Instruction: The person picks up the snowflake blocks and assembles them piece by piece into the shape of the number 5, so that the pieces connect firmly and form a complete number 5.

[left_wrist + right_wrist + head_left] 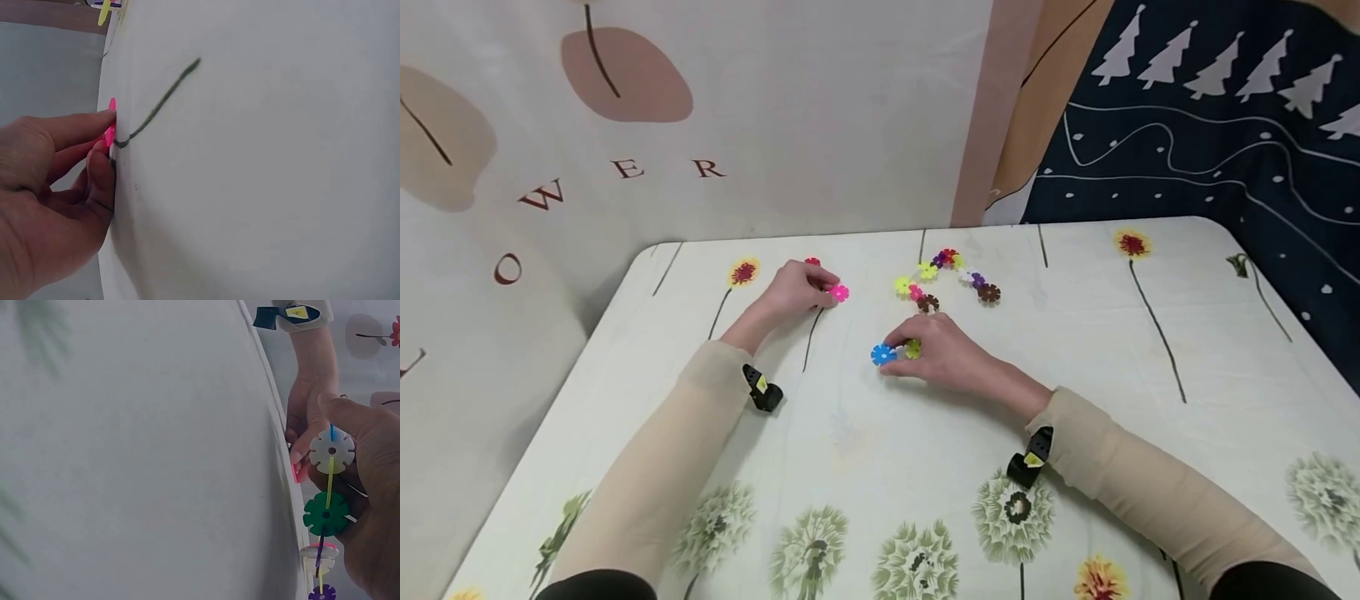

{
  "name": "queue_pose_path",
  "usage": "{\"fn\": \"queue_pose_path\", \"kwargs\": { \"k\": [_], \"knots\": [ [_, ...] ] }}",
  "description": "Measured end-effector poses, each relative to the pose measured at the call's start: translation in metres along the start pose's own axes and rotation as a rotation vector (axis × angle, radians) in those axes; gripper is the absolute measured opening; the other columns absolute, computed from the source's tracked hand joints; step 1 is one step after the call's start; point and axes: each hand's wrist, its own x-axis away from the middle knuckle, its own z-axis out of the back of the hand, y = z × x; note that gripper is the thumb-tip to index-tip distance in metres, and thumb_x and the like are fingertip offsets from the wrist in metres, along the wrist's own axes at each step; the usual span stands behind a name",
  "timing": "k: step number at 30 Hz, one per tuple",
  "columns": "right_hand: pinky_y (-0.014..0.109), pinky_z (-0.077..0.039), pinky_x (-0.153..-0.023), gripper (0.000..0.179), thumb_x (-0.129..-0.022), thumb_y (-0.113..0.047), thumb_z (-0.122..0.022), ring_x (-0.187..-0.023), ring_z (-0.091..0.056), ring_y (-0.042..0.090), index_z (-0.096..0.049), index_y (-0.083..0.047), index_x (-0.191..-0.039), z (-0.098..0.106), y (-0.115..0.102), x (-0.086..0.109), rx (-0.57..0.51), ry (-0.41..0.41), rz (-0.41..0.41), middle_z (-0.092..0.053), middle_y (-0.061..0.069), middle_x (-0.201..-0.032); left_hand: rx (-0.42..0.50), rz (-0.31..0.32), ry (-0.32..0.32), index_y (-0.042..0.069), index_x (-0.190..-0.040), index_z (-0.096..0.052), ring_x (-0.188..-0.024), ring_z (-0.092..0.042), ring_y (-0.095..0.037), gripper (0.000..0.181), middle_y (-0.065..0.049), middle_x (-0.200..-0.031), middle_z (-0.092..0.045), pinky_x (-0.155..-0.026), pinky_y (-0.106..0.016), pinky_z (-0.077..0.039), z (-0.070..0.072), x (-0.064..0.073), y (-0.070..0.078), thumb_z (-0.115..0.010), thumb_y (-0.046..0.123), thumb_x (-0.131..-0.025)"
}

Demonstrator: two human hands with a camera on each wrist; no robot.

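Note:
On the left, my left hand (796, 287) pinches a pink notched plastic disc (840, 292) low over the table; in the left wrist view this disc is edge-on between thumb and fingers. Nearer the middle, my right hand (947, 354) grips one end of a chain of interlocked discs. A blue disc (882, 354) forms that end, with a yellow-green disc (913, 348) close behind it. The right wrist view shows a white disc (320, 453) and a green disc (317, 515) slotted along the chain, partly covered by the fingers.
Beyond my right hand the chain curves over the table, past a yellow disc (928, 271), to a brown disc (988, 293) at its far end. A flower-printed white cloth (842, 483) covers the table. Hanging fabric (850, 125) stands behind the back edge.

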Motion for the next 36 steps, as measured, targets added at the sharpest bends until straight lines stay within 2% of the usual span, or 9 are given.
{"fn": "queue_pose_path", "kwargs": {
  "k": [6, 12, 17, 24, 29, 36],
  "knots": [
    [0.039, -0.050, -0.090, 0.032, -0.084, -0.024, -0.087, -0.092, -0.069, 0.014, -0.079, -0.003, -0.106, 0.001, 0.001, -0.001, 0.010, -0.001, 0.010, -0.077, 0.002, -0.099, -0.026, -0.008, -0.074, 0.000, -0.123, -0.072, -0.099, -0.055, -0.028, 0.033, -0.017, -0.118, -0.066, -0.078, -0.029, -0.051, 0.003, 0.002, 0.001, -0.077, 0.008, -0.092],
    [0.037, -0.051, -0.090, 0.032, -0.085, -0.025, -0.087, -0.091, -0.068, 0.014, -0.079, -0.003, -0.107, 0.001, -0.001, -0.003, 0.006, -0.012, 0.000, -0.077, 0.002, -0.100, -0.016, -0.084, -0.093, 0.000, -0.121, -0.068, -0.100, -0.053, -0.028, 0.032, -0.015, -0.111, -0.063, -0.080, -0.030, -0.049, 0.005, 0.008, -0.005, -0.078, 0.006, -0.090],
    [0.033, -0.052, -0.085, 0.033, -0.086, -0.027, -0.086, -0.089, -0.068, 0.012, -0.079, -0.003, -0.107, 0.000, -0.001, -0.006, 0.017, -0.038, -0.017, -0.077, 0.001, -0.100, 0.067, -0.096, -0.109, 0.002, -0.116, -0.071, -0.094, -0.056, -0.027, 0.024, -0.012, -0.103, -0.065, -0.076, -0.027, -0.052, 0.003, 0.022, -0.010, -0.075, 0.006, -0.093],
    [0.034, -0.052, -0.083, 0.032, -0.085, -0.027, -0.087, -0.087, -0.067, 0.010, -0.080, -0.004, -0.106, 0.000, -0.002, -0.004, 0.013, -0.035, -0.032, -0.078, -0.001, -0.098, 0.152, -0.129, -0.181, 0.000, -0.111, -0.074, -0.086, -0.064, -0.021, 0.020, -0.008, -0.097, -0.072, -0.076, -0.025, -0.055, -0.008, 0.041, -0.010, -0.076, 0.009, -0.093],
    [0.033, -0.053, -0.083, 0.032, -0.085, -0.026, -0.087, -0.088, -0.068, 0.012, -0.079, -0.003, -0.106, -0.001, -0.003, -0.004, 0.022, -0.037, -0.008, -0.078, 0.001, -0.099, 0.208, -0.133, -0.234, 0.000, -0.108, -0.075, -0.083, -0.070, -0.021, 0.017, -0.008, -0.096, -0.075, -0.076, -0.028, -0.059, -0.015, 0.055, -0.003, -0.076, 0.007, -0.093],
    [0.029, -0.054, -0.079, 0.031, -0.086, -0.026, -0.086, -0.089, -0.068, 0.012, -0.079, -0.003, -0.107, 0.000, -0.004, -0.005, 0.019, -0.053, -0.030, -0.078, 0.001, -0.099, 0.260, -0.195, -0.282, 0.001, -0.105, -0.076, -0.078, -0.065, -0.023, 0.013, -0.008, -0.093, -0.074, -0.073, -0.030, -0.058, -0.021, 0.065, 0.009, -0.074, 0.004, -0.093]
  ]
}}
